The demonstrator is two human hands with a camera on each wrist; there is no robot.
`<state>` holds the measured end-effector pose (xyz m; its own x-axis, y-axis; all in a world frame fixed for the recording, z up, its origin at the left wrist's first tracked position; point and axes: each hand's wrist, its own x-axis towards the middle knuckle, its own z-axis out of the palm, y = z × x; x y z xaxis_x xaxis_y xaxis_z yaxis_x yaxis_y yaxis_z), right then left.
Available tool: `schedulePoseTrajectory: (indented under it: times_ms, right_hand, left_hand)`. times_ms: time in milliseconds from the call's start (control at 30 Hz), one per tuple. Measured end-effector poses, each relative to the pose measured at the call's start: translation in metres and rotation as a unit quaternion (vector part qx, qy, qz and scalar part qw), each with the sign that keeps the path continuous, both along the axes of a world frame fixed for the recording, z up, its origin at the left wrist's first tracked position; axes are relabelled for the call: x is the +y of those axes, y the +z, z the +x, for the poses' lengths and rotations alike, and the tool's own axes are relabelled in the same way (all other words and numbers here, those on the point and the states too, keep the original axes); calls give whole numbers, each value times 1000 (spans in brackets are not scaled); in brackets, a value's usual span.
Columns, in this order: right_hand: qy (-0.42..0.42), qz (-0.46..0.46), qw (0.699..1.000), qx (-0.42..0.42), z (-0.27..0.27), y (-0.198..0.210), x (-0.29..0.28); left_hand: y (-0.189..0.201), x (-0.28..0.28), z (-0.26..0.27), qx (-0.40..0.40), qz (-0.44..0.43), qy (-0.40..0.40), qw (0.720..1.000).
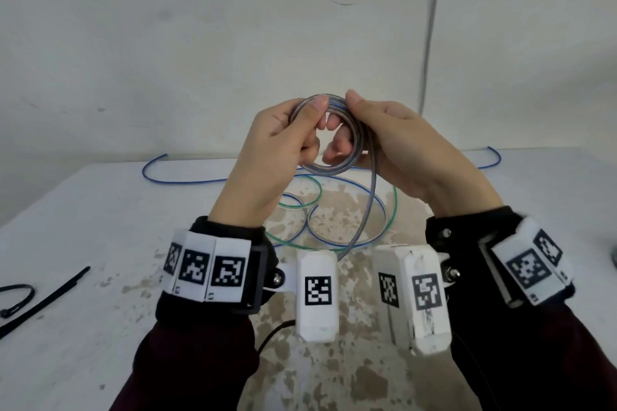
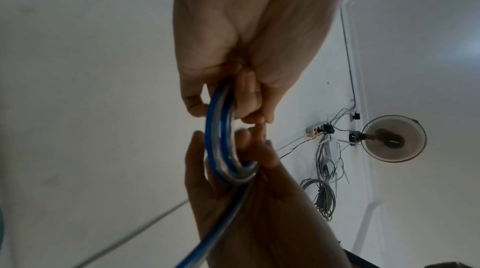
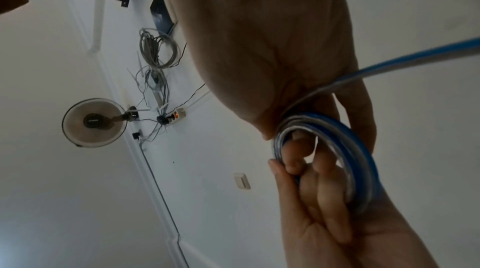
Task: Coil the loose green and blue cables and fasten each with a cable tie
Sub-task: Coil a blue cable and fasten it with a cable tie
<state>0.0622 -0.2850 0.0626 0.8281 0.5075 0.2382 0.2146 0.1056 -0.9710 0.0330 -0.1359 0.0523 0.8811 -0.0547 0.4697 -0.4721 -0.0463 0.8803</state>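
The head view is bright and evenly lit, soft around the coil (image 1: pixel 329 135). Both wrist views are dim and grainy, the wall lines bending near their edges.

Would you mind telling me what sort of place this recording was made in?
Probably a plain indoor workroom: a worn white table against a bare wall, with a wall fan and a power strip trailing wires.

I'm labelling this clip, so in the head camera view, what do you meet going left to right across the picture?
Looped black cable tie → straight black cable tie → left hand → blue cable coil, held by both hands → right hand → blue cable's loose end on the table.
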Motion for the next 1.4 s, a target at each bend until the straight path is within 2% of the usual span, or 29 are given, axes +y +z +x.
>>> schedulePoseTrajectory:
  times_ms: [67, 133, 233, 367, 500, 567, 800, 933, 1033, 1400]
  right_hand:
    - [4, -6, 1000, -6, 0, 3, -8]
    - [-19, -36, 998, -37, 0, 6, -18]
    - [-36, -59, 996, -61, 0, 8, -28]
    - [-20, -47, 998, -41, -1, 6, -23]
    - [15, -15, 1000, 1, 2, -1, -9]
    - [17, -15, 1000, -6, 2, -3, -6]
    - [61, -38, 996, -43, 1, -5, -12]
    - [28, -15, 998, -59, -2, -2, -6]
    - [3, -8, 998, -69, -2, -2, -3]
    - [-26, -21, 996, -79, -2, -3, -2]
  left_hand:
    - [1, 1, -1, 11, 8, -23, 1000]
    - [3, 5, -3, 19, 58, -35, 997]
    - [5, 4, -6, -10, 100, -15, 995]
    - [1, -5, -1, -28, 30, 24, 999]
    - [-4, -10, 4, -15, -68, 57, 996]
    - [-5, -9, 6, -2, -89, 60, 994]
    - [-1, -5, 4, 36, -120, 36, 991]
    - [2, -4, 3, 59, -135, 33, 988]
    - [5, -1, 2, 80, -142, -4, 987]
    - [2, -5, 3, 53, -109, 4, 993]
